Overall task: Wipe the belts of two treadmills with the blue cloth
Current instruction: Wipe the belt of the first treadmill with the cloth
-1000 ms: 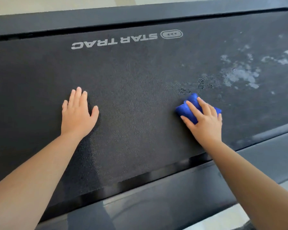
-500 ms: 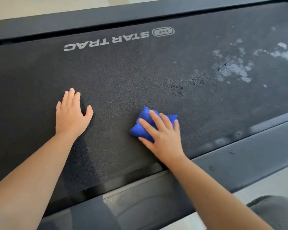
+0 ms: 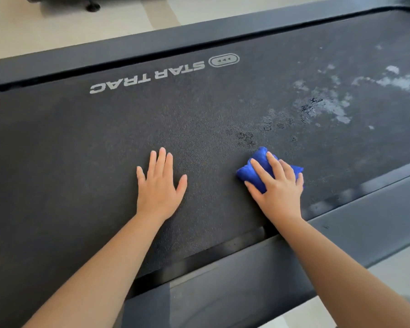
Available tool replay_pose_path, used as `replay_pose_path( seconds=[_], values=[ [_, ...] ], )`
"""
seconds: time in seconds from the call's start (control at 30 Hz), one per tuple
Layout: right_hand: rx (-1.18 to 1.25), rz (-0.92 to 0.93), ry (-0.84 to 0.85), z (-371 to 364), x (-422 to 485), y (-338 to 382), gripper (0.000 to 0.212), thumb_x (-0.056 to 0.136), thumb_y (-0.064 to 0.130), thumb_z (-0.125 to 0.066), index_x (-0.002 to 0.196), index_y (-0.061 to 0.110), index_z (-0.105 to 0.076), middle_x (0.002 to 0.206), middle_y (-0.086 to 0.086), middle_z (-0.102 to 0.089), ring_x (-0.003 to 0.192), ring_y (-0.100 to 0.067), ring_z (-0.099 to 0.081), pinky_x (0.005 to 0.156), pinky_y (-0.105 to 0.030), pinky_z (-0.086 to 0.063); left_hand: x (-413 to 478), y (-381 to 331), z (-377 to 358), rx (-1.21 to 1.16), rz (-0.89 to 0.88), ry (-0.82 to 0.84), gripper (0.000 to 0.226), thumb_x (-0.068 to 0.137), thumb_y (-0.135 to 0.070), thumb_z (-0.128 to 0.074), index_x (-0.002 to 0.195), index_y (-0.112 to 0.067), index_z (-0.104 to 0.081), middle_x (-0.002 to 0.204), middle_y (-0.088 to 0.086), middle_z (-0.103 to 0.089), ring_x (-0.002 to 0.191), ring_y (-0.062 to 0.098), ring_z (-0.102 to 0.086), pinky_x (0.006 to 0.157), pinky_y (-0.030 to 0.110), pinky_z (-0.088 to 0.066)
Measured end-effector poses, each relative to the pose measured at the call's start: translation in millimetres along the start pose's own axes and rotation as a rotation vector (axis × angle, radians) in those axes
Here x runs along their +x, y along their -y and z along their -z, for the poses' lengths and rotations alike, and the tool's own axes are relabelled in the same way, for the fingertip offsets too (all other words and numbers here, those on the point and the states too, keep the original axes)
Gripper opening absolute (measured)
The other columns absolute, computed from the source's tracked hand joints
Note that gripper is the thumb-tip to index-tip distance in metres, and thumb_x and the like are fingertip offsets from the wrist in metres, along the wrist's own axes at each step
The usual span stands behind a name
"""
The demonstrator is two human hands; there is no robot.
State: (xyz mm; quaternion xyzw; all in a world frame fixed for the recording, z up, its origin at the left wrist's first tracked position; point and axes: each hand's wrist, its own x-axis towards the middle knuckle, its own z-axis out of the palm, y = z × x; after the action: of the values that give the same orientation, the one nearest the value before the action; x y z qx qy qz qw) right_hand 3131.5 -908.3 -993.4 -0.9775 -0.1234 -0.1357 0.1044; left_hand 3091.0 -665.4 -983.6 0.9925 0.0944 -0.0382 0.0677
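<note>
- Filling most of the view: dark textured treadmill belt, running L to R across the frame.
- Near side rail, black and smooth, runs along the belt's closer edge; both forearms cross over it.
- Far side rail, black, borders the belt's other edge; pale floor beyond it.
- Whitish patches scattered over the belt's R part, w/ a few small dark specks trailing toward the middle.
- "STAR TRAC" logo printed in grey near the far edge, upside down from this angle, w/ an oval badge at its R end.
- Left hand lies flat on bare belt, palm down, fingers straight and close together, thumb spread out to the R; holds nothing.
- Right hand sits on top of the cloth near the belt's closer edge, fingers slightly spread and mostly straight, pressing down.
- Blue cloth, bunched into a wad, lies on the belt under the R hand's fingers, just below the dark specks and well apart from the L hand.
</note>
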Motion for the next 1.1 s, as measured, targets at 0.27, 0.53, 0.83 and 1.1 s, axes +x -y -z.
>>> replay_pose_path(
  seconds=[0.27,0.53,0.83,1.1],
  values=[
    [0.01,0.103,0.037,-12,8,63,0.049,0.078,0.052,-0.045,0.115,0.027,-0.067,0.131,-0.01,-0.056,0.109,-0.039,-0.057,0.079,-0.065,-0.041,-1,3,-1,-0.04,0.021,-0.025,0.064,0.096,-0.043,-0.027,0.149,-0.011,-0.009,0.157,0.004,0.001,0.144,0.019,0.006,0.113,0.049,-0.003],
    [0.035,0.185,0.071,-12,59,-8,0.052,0.079,0.055,-0.048,0.122,0.029,-0.062,0.136,-0.009,-0.052,0.116,-0.036,-0.052,0.087,-0.059,-0.04,0,4,-3,-0.04,0.019,-0.033,0.064,0.096,-0.044,-0.025,0.149,-0.012,-0.009,0.157,0.003,0.002,0.144,0.018,0.006,0.113,0.048,-0.003],
    [0.058,-0.077,0.092,-24,85,7,0.048,0.086,0.042,-0.062,0.13,0.026,-0.055,0.148,-0.009,-0.036,0.13,-0.037,-0.035,0.099,-0.064,-0.024,2,3,-5,-0.011,0.026,-0.038,0.072,0.088,-0.049,-0.011,0.147,-0.009,-0.02,0.156,0.006,-0.01,0.144,0.022,-0.004,0.111,0.054,-0.012],
    [0.147,0.387,0.097,-33,72,71,0.049,0.077,0.053,-0.045,0.113,0.027,-0.068,0.129,-0.009,-0.057,0.105,-0.038,-0.059,0.08,-0.062,-0.043,1,2,-6,-0.025,0.019,-0.096,0.063,0.087,-0.041,-0.029,0.135,-0.002,-0.045,0.146,0.013,-0.038,0.135,0.028,-0.034,0.098,0.06,-0.034]
  ],
)
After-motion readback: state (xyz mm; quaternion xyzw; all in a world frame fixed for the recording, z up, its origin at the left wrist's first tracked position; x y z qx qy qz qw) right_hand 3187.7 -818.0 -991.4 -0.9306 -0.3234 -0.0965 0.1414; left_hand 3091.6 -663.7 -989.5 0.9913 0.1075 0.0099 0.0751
